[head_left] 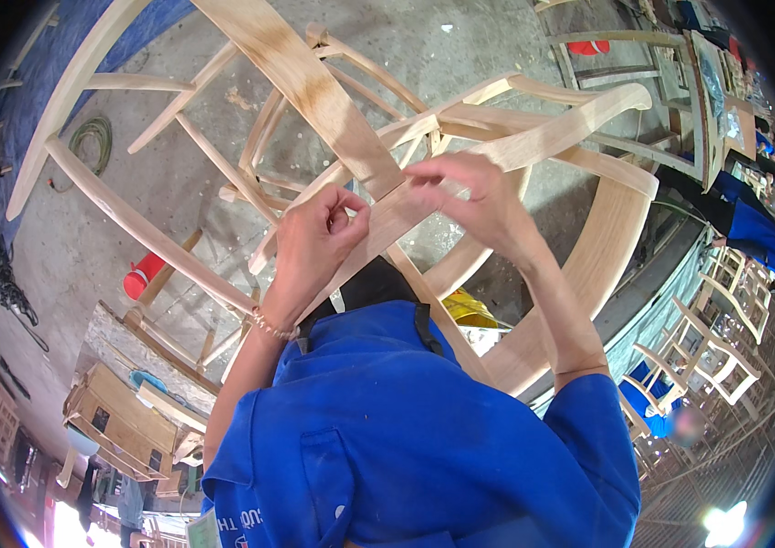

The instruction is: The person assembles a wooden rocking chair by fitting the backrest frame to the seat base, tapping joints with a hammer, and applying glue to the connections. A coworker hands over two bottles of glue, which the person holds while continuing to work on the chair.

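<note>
Pale-wood rail (552, 135) runs under both hands. Left hand (313, 233) curled, can't tell if thumb and index pinch anything; right hand (477, 196) angles inward, thumb and index parted.

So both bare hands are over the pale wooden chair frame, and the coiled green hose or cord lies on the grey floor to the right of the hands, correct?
Not quite: the coiled green hose or cord lies to the left of the hands, as the head view shows. The left hand and right hand are indeed over the pale wooden chair frame.
</note>
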Motion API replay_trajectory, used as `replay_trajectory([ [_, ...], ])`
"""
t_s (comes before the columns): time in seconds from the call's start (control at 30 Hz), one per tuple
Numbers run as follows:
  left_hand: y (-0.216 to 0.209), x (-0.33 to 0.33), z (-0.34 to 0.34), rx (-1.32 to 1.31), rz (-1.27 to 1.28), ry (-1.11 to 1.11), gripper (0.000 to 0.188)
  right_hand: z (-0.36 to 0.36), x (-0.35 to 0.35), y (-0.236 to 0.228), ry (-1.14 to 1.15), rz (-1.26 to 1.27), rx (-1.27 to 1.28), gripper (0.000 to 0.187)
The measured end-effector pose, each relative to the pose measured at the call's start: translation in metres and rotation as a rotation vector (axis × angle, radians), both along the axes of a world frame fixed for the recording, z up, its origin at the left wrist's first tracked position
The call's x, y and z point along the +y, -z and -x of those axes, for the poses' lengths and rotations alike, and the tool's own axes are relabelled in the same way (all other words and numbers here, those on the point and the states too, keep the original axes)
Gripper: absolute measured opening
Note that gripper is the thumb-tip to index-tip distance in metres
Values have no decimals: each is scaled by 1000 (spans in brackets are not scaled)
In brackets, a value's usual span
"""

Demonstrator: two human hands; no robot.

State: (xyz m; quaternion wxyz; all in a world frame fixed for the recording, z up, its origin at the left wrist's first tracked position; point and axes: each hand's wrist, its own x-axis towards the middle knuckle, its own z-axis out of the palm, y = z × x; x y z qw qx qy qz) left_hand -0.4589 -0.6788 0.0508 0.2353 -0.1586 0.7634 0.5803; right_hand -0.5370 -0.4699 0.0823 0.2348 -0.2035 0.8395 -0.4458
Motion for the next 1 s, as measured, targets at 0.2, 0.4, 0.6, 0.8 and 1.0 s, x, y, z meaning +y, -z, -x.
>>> replay_trajectory([
  [0.2,14,16,2,103,140,-9,14,0,14,-1,-69,-152,305,19],
  [0.4,19,19,0,91,142,4,18,-20,24,8,-175,-192,343,38],
  [0.6,21,15,4,-14,123,55,19,-31,19,17,-322,-236,459,50],
  [0.8,30,12,6,-6,31,43,17,-33,14,19,-396,-304,477,57],
  [1.0,43,9,2,-143,-189,-80,32,-33,12,17,-468,-359,475,61],
])
